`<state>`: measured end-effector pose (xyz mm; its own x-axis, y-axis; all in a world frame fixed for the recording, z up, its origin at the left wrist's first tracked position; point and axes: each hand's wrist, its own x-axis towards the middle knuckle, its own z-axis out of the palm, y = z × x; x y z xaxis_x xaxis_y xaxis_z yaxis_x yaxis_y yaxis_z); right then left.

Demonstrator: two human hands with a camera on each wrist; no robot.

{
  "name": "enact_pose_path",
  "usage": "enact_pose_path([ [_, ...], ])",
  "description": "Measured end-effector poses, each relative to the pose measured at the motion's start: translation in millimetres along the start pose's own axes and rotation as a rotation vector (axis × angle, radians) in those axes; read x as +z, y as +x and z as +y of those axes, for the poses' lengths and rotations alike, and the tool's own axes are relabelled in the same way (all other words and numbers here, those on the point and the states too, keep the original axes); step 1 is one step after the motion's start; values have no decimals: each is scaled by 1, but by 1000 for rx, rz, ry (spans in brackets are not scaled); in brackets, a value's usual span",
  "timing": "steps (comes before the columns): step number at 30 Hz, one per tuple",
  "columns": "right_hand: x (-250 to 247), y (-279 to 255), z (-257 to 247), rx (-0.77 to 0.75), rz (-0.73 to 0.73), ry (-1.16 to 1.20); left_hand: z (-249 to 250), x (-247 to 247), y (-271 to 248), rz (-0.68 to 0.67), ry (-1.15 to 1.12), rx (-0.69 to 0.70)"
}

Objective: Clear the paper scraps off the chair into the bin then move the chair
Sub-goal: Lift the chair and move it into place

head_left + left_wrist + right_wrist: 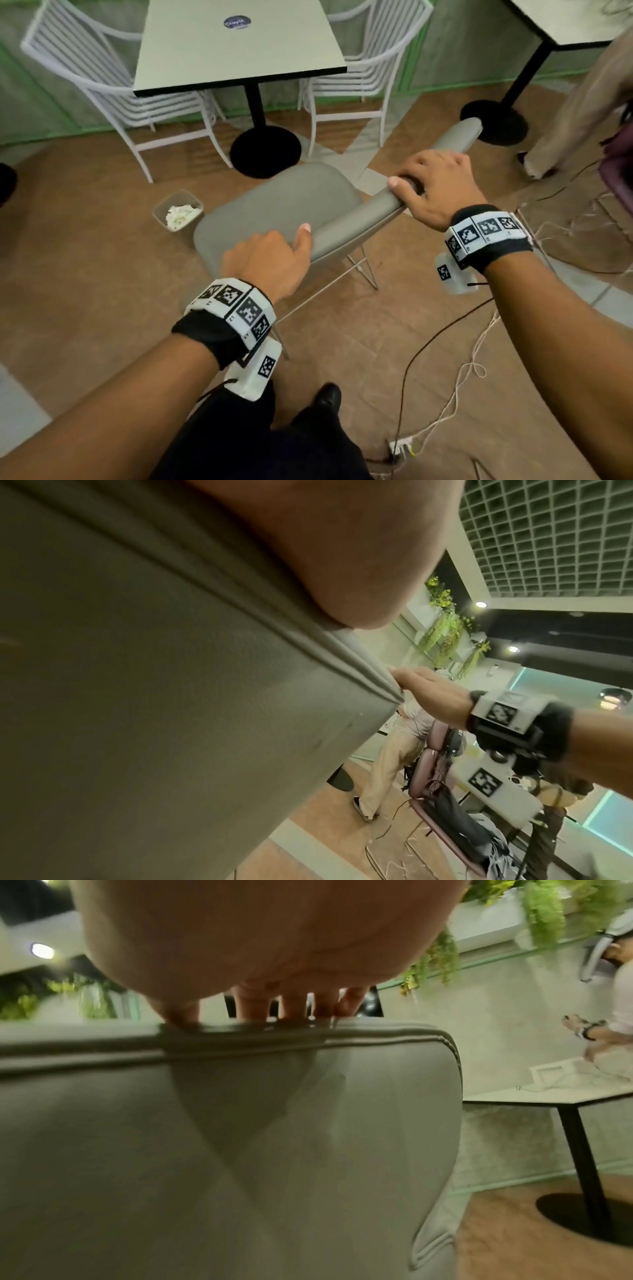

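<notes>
A grey padded chair (284,205) on thin metal legs stands in front of me, its seat bare. My left hand (270,257) grips the near end of the backrest top, thumb lying along the edge. My right hand (435,185) grips the backrest top farther right, fingers wrapped over it. The right wrist view shows those fingers (291,1001) hooked over the chair back (240,1123). In the left wrist view the chair back (137,696) fills the frame, with my right hand (428,696) beyond it. A clear plastic bin (178,209) with white paper scraps (181,216) sits on the floor left of the chair.
A square table (236,44) on a black pedestal stands ahead with white wire chairs (85,78) on both sides. A second table base (493,120) and a standing person (575,113) are at right. Cables (455,387) and a power strip lie on the brown floor near my feet.
</notes>
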<state>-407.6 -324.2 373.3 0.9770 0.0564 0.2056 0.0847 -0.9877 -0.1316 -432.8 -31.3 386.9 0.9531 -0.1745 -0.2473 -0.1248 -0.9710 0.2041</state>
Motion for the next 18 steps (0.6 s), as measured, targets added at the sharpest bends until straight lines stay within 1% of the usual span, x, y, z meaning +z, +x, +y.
enact_pose_path([
  [2,-2,16,11,-53,-77,-85,4,4,-3,32,26,-2],
  [4,-3,32,16,-73,-167,-143,8,8,-5,70,38,-4],
  [6,-2,44,17,-82,-222,-195,10,8,-3,113,67,2],
  [8,2,49,16,-74,-213,-217,8,6,1,149,102,32],
  [12,12,46,13,-36,-154,-236,2,2,6,174,122,83],
  [18,13,47,-8,10,-185,-260,-24,-5,20,198,145,136],
])
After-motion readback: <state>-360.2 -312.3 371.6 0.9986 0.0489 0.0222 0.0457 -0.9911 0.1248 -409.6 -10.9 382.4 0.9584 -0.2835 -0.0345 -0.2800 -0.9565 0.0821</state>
